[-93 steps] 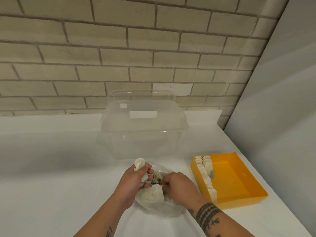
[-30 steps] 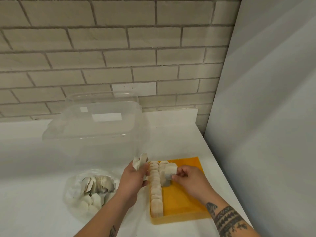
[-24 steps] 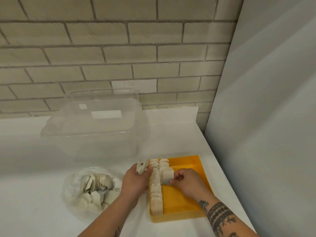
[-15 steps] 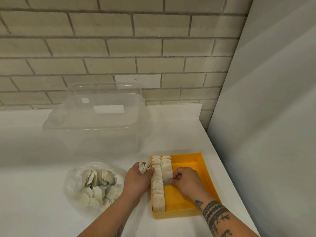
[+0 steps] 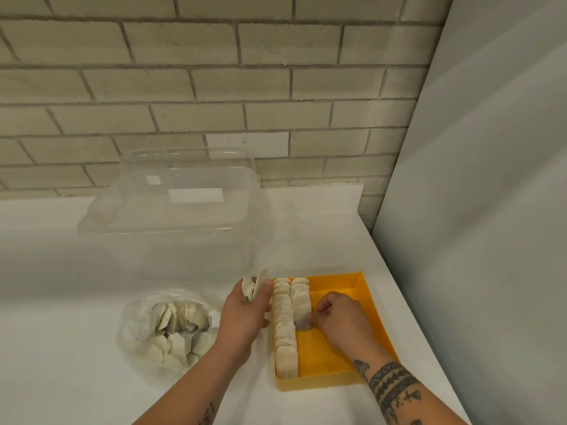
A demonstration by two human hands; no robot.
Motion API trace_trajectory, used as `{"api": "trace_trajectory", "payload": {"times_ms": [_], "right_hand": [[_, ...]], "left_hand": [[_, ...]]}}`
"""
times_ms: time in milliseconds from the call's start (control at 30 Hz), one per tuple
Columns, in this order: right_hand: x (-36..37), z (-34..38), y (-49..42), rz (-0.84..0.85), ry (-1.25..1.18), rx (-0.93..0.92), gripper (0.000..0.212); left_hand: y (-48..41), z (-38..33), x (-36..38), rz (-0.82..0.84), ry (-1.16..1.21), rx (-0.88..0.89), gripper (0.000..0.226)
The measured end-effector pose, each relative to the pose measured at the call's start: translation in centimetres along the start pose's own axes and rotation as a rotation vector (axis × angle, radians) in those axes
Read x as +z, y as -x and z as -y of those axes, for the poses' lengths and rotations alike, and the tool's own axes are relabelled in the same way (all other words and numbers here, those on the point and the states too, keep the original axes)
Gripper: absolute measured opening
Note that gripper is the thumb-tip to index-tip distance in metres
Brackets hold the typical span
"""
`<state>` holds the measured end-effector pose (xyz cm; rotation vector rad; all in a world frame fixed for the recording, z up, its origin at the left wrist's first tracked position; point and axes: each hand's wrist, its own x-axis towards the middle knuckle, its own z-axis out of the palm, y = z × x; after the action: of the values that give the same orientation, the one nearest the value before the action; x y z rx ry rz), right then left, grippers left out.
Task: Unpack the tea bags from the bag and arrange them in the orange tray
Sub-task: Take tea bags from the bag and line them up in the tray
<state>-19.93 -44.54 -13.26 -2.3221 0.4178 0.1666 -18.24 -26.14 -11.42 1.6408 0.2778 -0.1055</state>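
— Where are the tea bags at this moment?

— In three places. Many lie loose in the clear plastic bag [image 5: 138, 320], which sits open on the white worktop [image 5: 61, 302], left of the orange tray [image 5: 362, 302]. In the tray, one long row [image 5: 285, 335] stands along the left wall, and a shorter second row [image 5: 300, 296] stands just beside it at the far end. A few spare tea bags [image 5: 253, 288] are in the left hand [image 5: 245, 314].

— How is the grip of each hand?

— The left hand's grip is curled around those spare bags, at the tray's left edge. The right hand [image 5: 340, 317] is inside the tray; its grip pinches a single tea bag [image 5: 303, 321] at the near end of the short row, touching that row.

— And behind them?

— A large transparent container [image 5: 171, 228] stands on the worktop, near the brick wall [image 5: 214, 87]. A grey panel [image 5: 491, 210] closes the right side.
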Motion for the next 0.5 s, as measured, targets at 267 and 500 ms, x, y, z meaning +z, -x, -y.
{"api": "trace_trajectory", "payload": {"times_ms": [267,500], "right_hand": [[-2.8,5.3,2.3,0.047,-0.542,-0.257,0.014],[-4.3,5.2,2.4,-0.022,-0.456,-0.266,0.017]], "left_hand": [[1.5,-1.9,0.4,0.355,0.192,0.018,0.024],[1.8,-1.7,0.2,0.358,0.082,0.071,0.016]]}}
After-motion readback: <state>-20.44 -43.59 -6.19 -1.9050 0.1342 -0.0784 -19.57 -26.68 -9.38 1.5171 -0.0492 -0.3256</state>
